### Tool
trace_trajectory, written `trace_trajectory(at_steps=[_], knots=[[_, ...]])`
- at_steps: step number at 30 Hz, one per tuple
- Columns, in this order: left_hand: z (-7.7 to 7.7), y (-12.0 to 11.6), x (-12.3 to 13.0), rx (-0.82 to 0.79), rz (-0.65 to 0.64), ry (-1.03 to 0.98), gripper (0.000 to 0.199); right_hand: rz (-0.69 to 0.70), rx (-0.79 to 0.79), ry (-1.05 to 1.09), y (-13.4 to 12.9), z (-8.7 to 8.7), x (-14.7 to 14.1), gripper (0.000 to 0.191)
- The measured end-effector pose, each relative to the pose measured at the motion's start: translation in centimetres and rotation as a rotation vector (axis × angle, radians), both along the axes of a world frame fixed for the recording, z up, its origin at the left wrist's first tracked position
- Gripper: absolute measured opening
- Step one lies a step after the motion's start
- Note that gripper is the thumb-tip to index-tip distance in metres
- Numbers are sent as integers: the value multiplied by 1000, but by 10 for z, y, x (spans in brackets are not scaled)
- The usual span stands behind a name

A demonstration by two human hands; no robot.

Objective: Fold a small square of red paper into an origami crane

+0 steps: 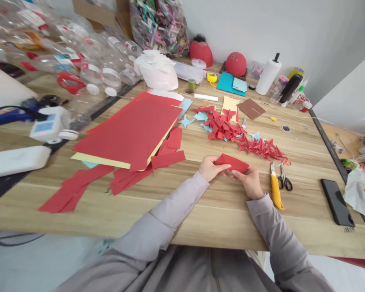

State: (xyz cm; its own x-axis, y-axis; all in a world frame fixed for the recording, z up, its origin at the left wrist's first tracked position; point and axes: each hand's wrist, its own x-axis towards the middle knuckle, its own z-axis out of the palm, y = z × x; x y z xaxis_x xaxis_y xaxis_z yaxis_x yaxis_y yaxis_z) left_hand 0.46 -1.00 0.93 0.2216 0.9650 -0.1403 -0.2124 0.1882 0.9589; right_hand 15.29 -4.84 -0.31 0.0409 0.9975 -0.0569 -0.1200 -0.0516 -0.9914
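And here we go at the light wooden table (219, 219), where all eyes are on a small folded piece of red paper (232, 163)! It sits up between the person's two bare hands, just to the right of and nearer the person than the big stack of red paper sheets (127, 129), our landmark on this table. The left hand (211, 168) is closed on the paper's left end, fingers curled around it, while the right hand (247, 182) grips the right end, with its fingertips (235, 174) pinched in against the fold. Neither hand is open, and both grey sleeves (176, 207) reach in from the bottom of the view. Straight to the right of the stack sits a heap of folded red paper shapes (223, 127), spiky little things, with pale blue paper stars (186, 121) mixed in along its left edge. Loose red paper strips (74, 190) lie on the near-left side of the stack. Farther right of it, a yellow utility knife (275, 190) lies just beside a pair of steel scissors with black handles (284, 180), and out past those rests a black smartphone (337, 202). Behind the stack, clear plastic bottles (103, 69) are heaped up, and a white paper towel roll (268, 76) stands well off to the back right!
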Motion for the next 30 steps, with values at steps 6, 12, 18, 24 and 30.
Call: trace_trajectory(at_steps=[6, 12, 18, 24, 30], knots=[[-1, 0, -1, -38, -117, -38, 29, -6, -4, 37, 2, -1, 1, 20], [-1, -1, 0, -51, -130, -39, 29, 8, 9, 51, 1, -1, 1, 18], [-4, 0, 2, -77, -61, -22, 27, 7, 25, -25, 1, 1, 1, 16], [-7, 3, 1, -36, 87, -48, 29, -61, 18, -35, 2, -3, 1, 14], [-5, 7, -3, -61, 127, -136, 33, -99, 22, 8, 2, -4, 1, 18]])
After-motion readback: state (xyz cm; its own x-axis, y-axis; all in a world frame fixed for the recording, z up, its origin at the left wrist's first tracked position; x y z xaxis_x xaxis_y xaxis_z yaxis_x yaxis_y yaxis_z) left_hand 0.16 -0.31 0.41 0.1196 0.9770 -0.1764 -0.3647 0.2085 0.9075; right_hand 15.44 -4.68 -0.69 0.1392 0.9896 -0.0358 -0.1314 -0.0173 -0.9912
